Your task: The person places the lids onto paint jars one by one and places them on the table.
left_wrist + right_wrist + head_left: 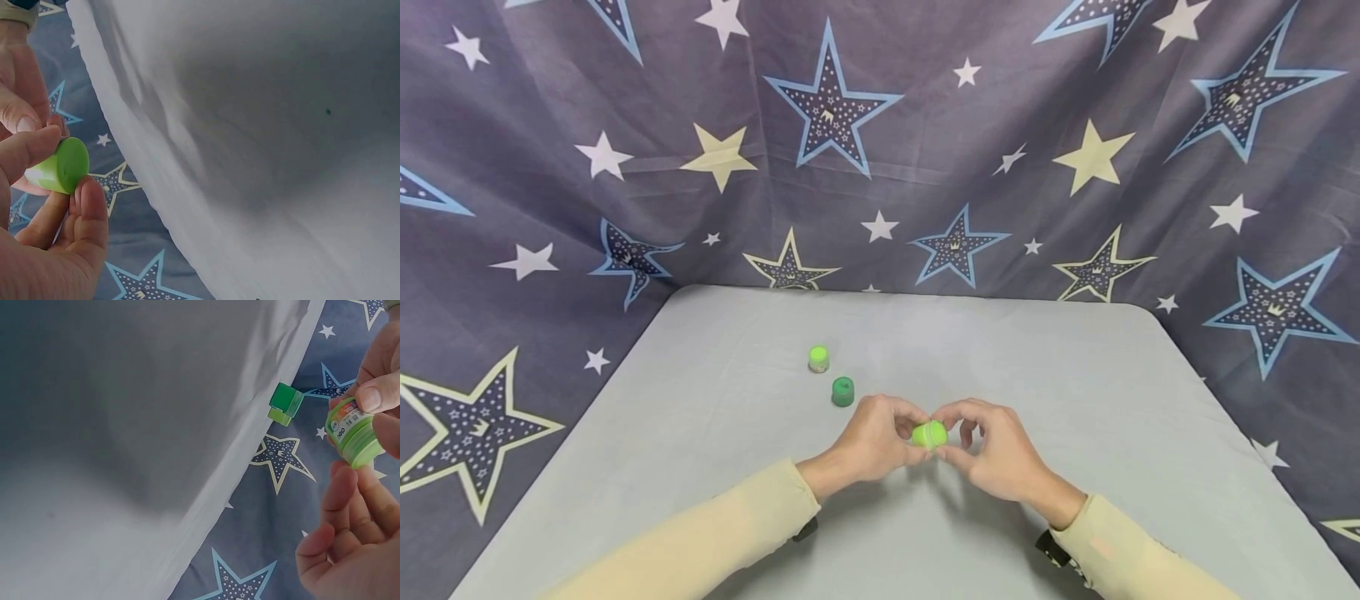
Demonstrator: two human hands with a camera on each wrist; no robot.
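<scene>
Both hands meet over the near middle of the table, holding a small light green jar (929, 434) on its side. My left hand (880, 437) pinches the jar's left end between thumb and fingers. At the opposite end, the fingers and thumb of my right hand (996, 450) grip the ridged, lid-like part. A printed label shows on the jar (345, 423) in the right wrist view, while the left wrist view shows its flat green end (74, 165). Beyond the left hand stand a dark green jar (843, 392) and another jar with a light green top (818, 359).
A pale grey cloth covers the table (1037, 358). Behind it and along both sides hangs a dark curtain (910, 183) printed with stars. Dark bands sit at both wrists, by the light sleeves.
</scene>
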